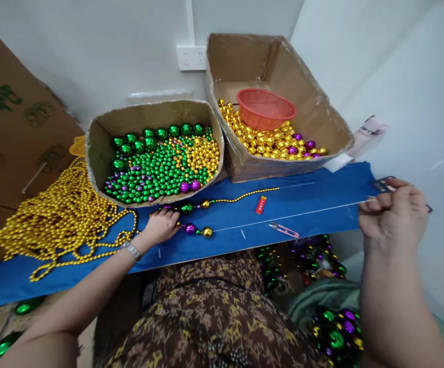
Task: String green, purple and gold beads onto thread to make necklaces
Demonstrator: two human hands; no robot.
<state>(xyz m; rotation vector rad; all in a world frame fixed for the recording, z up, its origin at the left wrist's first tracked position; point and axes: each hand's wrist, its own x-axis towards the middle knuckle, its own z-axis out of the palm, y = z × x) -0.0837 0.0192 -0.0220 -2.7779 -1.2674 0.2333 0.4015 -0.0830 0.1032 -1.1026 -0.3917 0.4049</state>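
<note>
My left hand (160, 226), with a watch at its wrist, closes on a bead strand beside the front of the low box. Large purple, green and gold beads (190, 229) show to the right of its fingers. From the gold end bead, a white thread (291, 214) runs taut to my right hand (394, 210), which is raised at the right end of the table and pinches it. A second stretch of the strand, with small gold beads (245, 196), lies behind this thread. Pink thread snips (283, 229) and a small red packet (261, 205) lie nearby.
A low cardboard box (222, 176) holds green, gold and purple beads. Beside it, a taller box (279, 166) contains gold beads and a red basket (266, 110). Gold bead chains (64, 214) are heaped left on the blue cloth (191, 245). A dark object (382, 184) lies by my right hand.
</note>
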